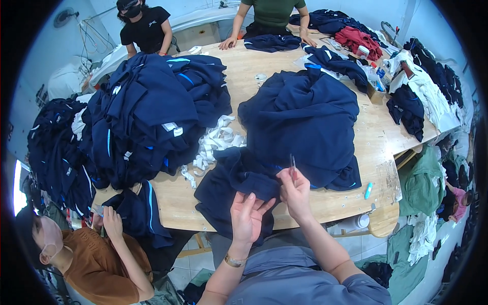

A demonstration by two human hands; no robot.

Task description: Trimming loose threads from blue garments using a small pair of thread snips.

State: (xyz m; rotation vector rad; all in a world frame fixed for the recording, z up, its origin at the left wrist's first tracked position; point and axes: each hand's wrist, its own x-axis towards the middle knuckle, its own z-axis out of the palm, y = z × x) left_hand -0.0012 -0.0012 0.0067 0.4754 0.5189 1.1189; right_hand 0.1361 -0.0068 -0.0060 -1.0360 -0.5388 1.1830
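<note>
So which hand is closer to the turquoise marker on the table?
Right. The right hand, holding a slim metal tool, is left of the turquoise marker; the left hand, at the navy garment, is farther left.

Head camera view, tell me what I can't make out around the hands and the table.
All in the head view:
Slim tool in the right hand: lower part hidden by the fingers; the rest too small to identify.
Dark navy garment: the part behind the left hand is hidden by it.
Navy stack: its upper folds cover what lies underneath.
Co-worker in green: head cut off by the top edge.
</note>
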